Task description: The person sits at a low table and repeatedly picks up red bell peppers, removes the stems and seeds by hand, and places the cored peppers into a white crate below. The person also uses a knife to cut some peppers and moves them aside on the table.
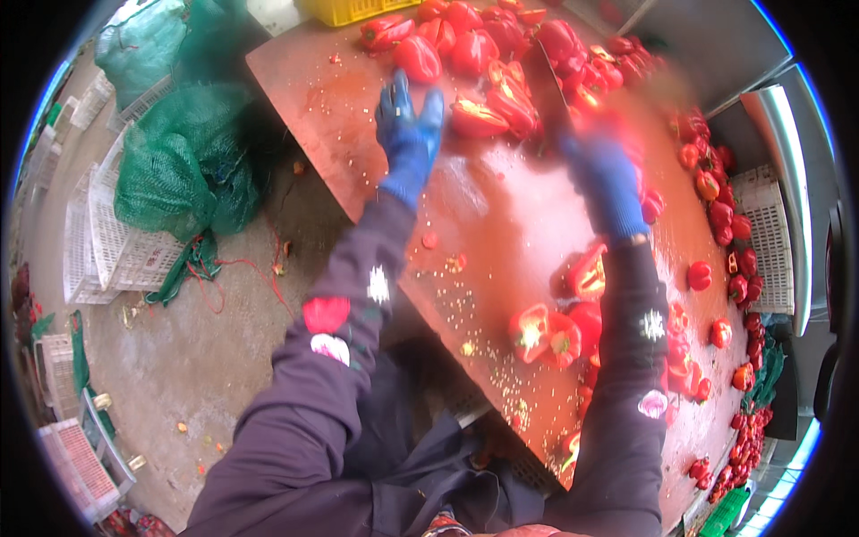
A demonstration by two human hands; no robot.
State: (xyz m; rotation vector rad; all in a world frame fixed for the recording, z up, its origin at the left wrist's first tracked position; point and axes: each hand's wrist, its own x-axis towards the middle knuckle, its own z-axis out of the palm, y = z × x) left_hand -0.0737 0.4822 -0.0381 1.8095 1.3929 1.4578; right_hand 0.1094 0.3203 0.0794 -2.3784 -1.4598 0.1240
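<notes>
My left hand, in a blue glove, reaches over the reddish worktable with thumb and fingers apart. Its fingertips are at the lower edge of a whole-looking red bell pepper; I cannot tell if they touch it. My right hand, also gloved in blue and blurred, grips a knife whose wide blade points up and away among the peppers. Between the hands lie cut red pepper pieces, their pale insides showing. Opened pepper halves rest beside my right forearm.
More red peppers line the table's right side. Pale seeds are scattered along the near edge. A yellow crate stands at the far end. On the floor at left are white plastic crates, a green mesh sack and loose red string.
</notes>
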